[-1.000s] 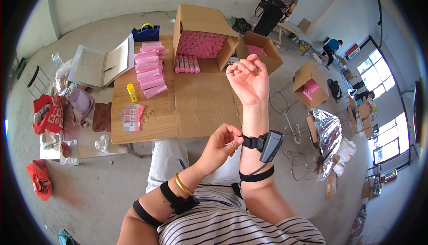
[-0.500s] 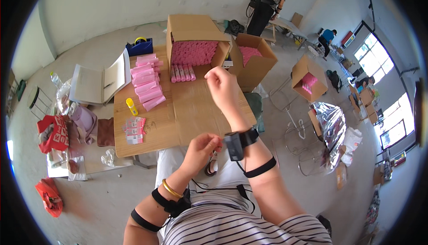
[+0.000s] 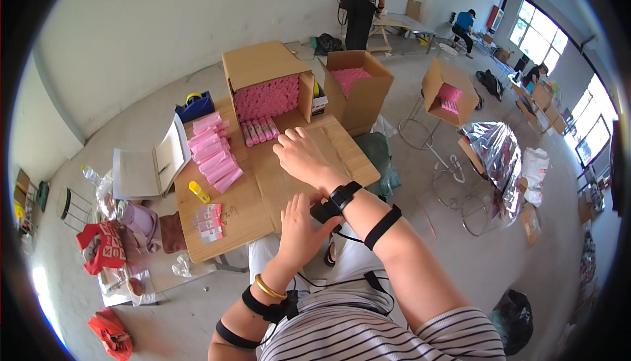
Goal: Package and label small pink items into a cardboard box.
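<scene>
My left hand (image 3: 300, 228) is at my right wrist, its thumb and fingers around the black box (image 3: 323, 212) on a wrist strap (image 3: 344, 194). My right hand (image 3: 302, 156) is held above the table (image 3: 276, 190), its fingers loosely curled with nothing visible in them. Beyond it, a row of pink-and-white wrapped tubes (image 3: 259, 131) lies before an open carton (image 3: 266, 58) packed with pink tubes. To the left are a stack of pink packs (image 3: 212, 149), a yellow glue stick (image 3: 199, 192) and several small printed labels (image 3: 210, 223).
A blue tape dispenser (image 3: 194, 106) and an open binder (image 3: 148, 167) are at the left. Another carton (image 3: 361, 91) of pink tubes stands at the right, beside a green bag (image 3: 380, 164). Farther off are a carton on a stool (image 3: 450, 91) and people working.
My left hand has moved from a pinch below the right wrist to around its black box. My right hand has come lower and nearer. The head view has shifted.
</scene>
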`<state>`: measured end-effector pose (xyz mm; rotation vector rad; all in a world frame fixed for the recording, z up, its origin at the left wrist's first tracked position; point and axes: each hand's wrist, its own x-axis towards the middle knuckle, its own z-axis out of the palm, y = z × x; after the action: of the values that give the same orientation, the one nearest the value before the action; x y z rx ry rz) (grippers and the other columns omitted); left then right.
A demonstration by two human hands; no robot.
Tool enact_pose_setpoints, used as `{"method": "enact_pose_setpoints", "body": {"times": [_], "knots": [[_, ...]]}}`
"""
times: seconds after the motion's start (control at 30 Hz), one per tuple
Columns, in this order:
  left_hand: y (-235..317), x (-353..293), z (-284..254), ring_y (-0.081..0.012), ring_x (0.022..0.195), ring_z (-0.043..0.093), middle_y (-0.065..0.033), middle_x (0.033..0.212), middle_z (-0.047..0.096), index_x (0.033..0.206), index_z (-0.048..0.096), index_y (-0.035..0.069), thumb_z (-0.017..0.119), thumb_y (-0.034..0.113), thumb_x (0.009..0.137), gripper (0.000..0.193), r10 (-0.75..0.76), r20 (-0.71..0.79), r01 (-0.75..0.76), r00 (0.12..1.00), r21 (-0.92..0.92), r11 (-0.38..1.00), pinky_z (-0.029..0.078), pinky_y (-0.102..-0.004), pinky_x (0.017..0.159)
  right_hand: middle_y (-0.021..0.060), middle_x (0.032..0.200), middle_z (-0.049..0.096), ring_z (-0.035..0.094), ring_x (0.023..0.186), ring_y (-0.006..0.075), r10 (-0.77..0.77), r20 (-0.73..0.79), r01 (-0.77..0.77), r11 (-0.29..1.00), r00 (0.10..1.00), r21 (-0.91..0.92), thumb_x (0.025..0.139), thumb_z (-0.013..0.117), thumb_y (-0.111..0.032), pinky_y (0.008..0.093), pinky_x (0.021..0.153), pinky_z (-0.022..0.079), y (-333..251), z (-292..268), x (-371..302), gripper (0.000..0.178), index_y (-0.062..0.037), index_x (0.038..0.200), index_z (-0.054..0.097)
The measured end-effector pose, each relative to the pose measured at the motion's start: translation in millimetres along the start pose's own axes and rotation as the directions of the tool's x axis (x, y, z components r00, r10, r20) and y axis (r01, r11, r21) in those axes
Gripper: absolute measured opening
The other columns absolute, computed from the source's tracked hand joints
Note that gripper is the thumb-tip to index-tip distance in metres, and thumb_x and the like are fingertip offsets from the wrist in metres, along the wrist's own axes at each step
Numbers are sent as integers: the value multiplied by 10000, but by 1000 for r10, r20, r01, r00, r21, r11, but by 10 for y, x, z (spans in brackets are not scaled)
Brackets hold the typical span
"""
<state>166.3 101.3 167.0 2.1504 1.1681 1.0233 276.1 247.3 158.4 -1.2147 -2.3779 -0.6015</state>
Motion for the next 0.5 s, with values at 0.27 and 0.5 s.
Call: {"method": "enact_pose_setpoints", "body": {"times": [0.27,0.5], "knots": [[81,39,79,-243,978,499,-62,1015,545,1072,532,55,785,197,702,470,69,-27,-71,997,-71,995,346,-361,867,38,717,618,571,687,136,550,203,-310,107,810,945,841,580,-156,273,679,444,57,-35,109,108,-67,819,637],[-46,53,191,-249,989,482,-43,1025,549,1057,537,85,786,174,682,458,88,-30,-88,996,-16,996,329,-364,867,-4,674,545,501,641,107,522,561,111,-788,642,606,928,523,-264,271,651,416,245,-155,42,209,-81,872,607]]}}
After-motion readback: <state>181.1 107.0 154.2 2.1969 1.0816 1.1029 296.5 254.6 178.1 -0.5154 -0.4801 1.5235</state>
